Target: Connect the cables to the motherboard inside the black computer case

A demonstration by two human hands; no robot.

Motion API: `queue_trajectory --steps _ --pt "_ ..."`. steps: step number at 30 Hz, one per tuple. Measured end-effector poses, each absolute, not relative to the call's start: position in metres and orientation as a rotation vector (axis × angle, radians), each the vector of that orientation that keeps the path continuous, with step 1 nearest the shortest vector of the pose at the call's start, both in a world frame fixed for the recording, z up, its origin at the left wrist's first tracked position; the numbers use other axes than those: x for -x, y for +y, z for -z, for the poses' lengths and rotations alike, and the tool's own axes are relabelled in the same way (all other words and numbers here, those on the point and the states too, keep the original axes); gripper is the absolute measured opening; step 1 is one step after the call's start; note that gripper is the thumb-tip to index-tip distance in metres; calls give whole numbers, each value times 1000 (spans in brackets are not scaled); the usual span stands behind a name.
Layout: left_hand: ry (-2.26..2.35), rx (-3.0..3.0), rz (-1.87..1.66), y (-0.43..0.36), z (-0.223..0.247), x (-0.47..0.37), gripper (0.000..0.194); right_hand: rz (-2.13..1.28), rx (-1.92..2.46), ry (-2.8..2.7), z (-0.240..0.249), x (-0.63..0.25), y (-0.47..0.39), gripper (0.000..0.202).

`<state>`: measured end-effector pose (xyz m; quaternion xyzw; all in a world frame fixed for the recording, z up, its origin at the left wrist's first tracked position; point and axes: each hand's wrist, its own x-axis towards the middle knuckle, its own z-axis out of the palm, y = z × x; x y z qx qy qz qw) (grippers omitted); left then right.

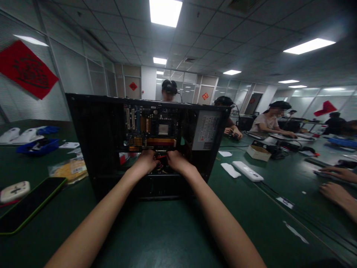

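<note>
A black computer case (pixel 103 186) stands upright with its open side facing me. Inside it are a motherboard (pixel 139 124) at the upper middle and a silver power supply (pixel 206 130) at the upper right. Below the motherboard, my left hand (pixel 146 160) reaches into the case with fingers curled around something too small to make out. Close on its right is my right hand (pixel 177 162), its fingers pressed together near red and dark cables (pixel 161 166). What the fingertips hold is mostly hidden.
At left lie a phone (pixel 30 204), a plastic bag (pixel 71 170) and a blue tray (pixel 39 146). A white power strip (pixel 247 171) and a small box (pixel 258 152) lie at right. Another person's hands (pixel 338 191) rest at the far right; people sit behind.
</note>
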<state>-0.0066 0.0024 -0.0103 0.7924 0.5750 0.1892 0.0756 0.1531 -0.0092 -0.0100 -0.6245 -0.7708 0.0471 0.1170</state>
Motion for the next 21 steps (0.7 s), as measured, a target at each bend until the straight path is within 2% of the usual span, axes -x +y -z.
queue_trajectory --steps 8,21 --pt "1694 -2345 -619 4 12 11 17 -136 1833 -2276 8 -152 -6 31" --pt "1675 -2246 -564 8 4 9 25 -61 1883 -2275 9 -151 -6 30"
